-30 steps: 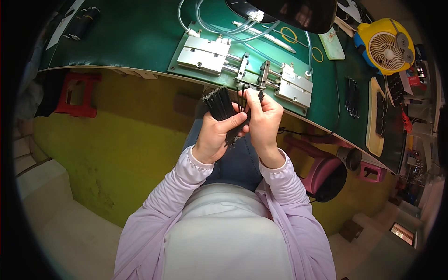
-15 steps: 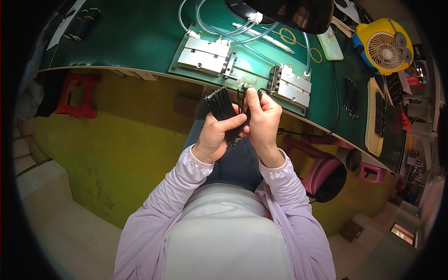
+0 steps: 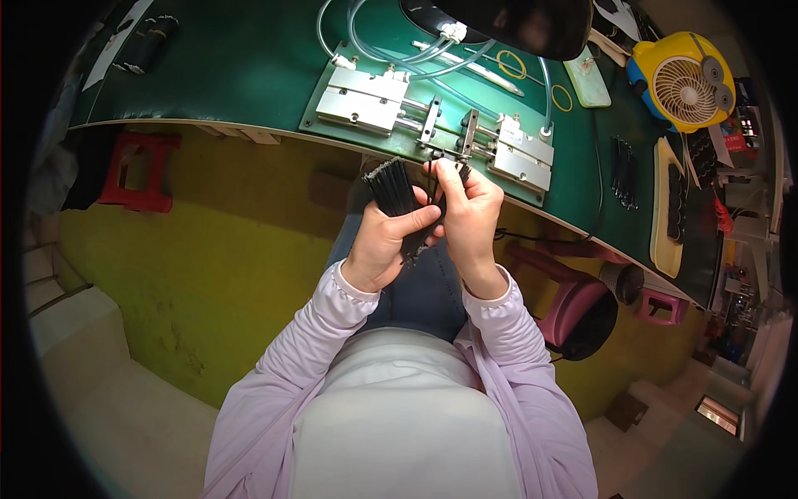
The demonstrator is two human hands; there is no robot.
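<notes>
A thick bundle of thin black wires with pale tips is gripped in my left hand, the thumb pressed across it. My right hand is closed beside it, thumb and forefinger pinching black wires whose ends reach up to the clamp jaws. These jaws belong to a pneumatic fixture: a left metal cylinder block and a right one, both with rods extended. The left jaw plate and right jaw plate stand close together just above my fingertips. My fingers hide the exact contact.
Clear air hoses loop over the green bench. A dark lamp head hangs above. Rightward are a yellow fan, more black wires and a cream tray. A red stool and pink stool stand below.
The two jaw plates have slid toward each other, their rods now showing. My right fingertips have dropped very slightly; my left hand has stayed almost still.
</notes>
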